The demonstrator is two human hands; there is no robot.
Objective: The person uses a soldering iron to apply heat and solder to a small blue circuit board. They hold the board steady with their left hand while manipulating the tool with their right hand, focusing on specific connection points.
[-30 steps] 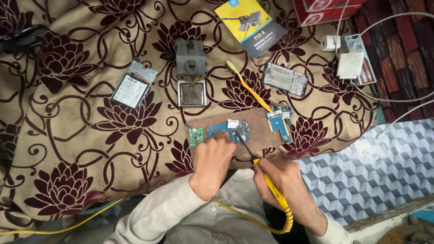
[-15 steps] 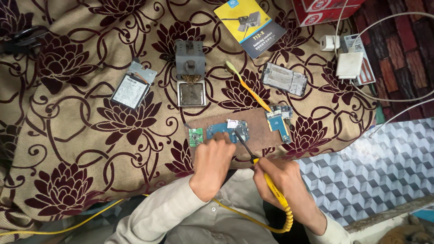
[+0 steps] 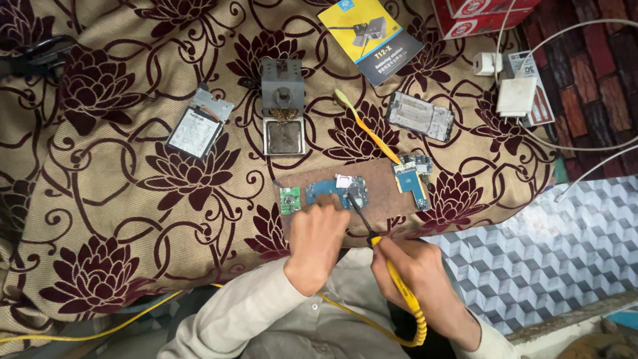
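The fingers (image 3: 332,207) of the left hand (image 3: 318,242) press down, closed together, on the blue rectangular circuit board (image 3: 330,191), pinning its near edge to the brown wooden work board (image 3: 379,193) that carries it. The right hand (image 3: 415,272) is wrapped tight around the yellow-handled soldering iron (image 3: 392,276), whose dark metal tip (image 3: 353,203) slants up to touch the blue board just beside a small white square part (image 3: 344,179).

Against the pictures from a second and half a second ago, nothing of note has shifted: both hands, the iron and the board sit where they did. Judging by that stillness, the tip is being held on one joint while heat works into it, and the soldering is in mid-step rather than finished.

Taking the wooden work board as landmark: a small green circuit board (image 3: 289,199) lies at its left end, and a second blue and yellow circuit board (image 3: 413,178) at its right end. A yellow plastic stick tool (image 3: 369,129) runs from that right end up and away. Beyond the board's far edge stands a grey metal iron stand with a tip-cleaning tray (image 3: 284,110). Further left of it lies a flat grey phone battery (image 3: 198,126); to the far right, a bare phone frame (image 3: 421,116) and a white charger block (image 3: 517,96). All rests on a tan cloth with maroon flowers (image 3: 133,199).
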